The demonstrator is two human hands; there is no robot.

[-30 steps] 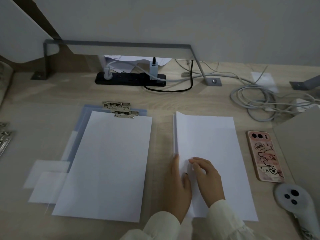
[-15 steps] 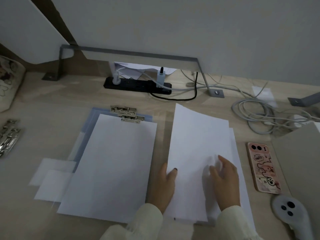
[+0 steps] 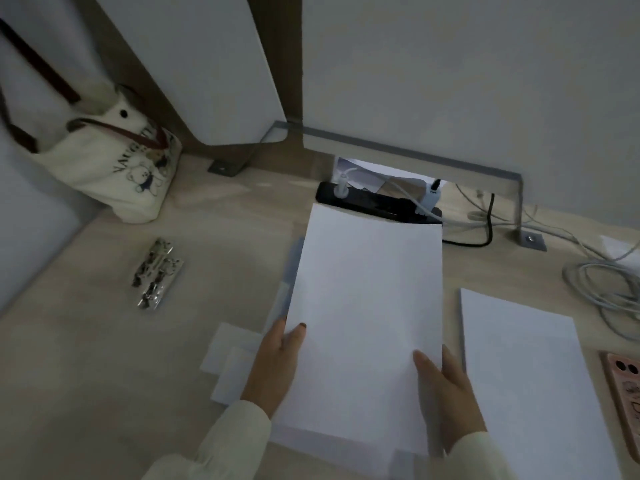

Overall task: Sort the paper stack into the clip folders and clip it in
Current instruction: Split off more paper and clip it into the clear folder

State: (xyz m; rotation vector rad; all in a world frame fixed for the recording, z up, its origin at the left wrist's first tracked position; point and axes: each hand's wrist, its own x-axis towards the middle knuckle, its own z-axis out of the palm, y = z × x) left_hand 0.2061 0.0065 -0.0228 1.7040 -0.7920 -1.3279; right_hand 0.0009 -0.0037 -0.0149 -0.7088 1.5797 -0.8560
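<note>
Paper sheet (image 3: 367, 313) fills the middle of my frame, held up between both hands over the spot where the blue clip folder (image 3: 292, 271) lies, so only a strip of that folder shows along the sheet's left edge. My left hand (image 3: 277, 368) grasps the sheet's left edge low down, thumb laid on top of the paper. My right hand (image 3: 446, 393) grips the right edge, lower in the frame, thumb also on the front face. Another white sheet edge peeks out beneath the held sheet at the bottom centre. The remaining paper stack (image 3: 530, 382) lies flat on the desk (image 3: 104, 358) at the right, just beside my right hand but apart from it. A pink phone (image 3: 625, 403) sits at the far right edge. Loose metal clips (image 3: 157, 273) lie at the left, and a tote bag (image 3: 114, 161) stands in the upper left. A black power strip (image 3: 377, 200) runs behind the sheet's top edge.
</note>
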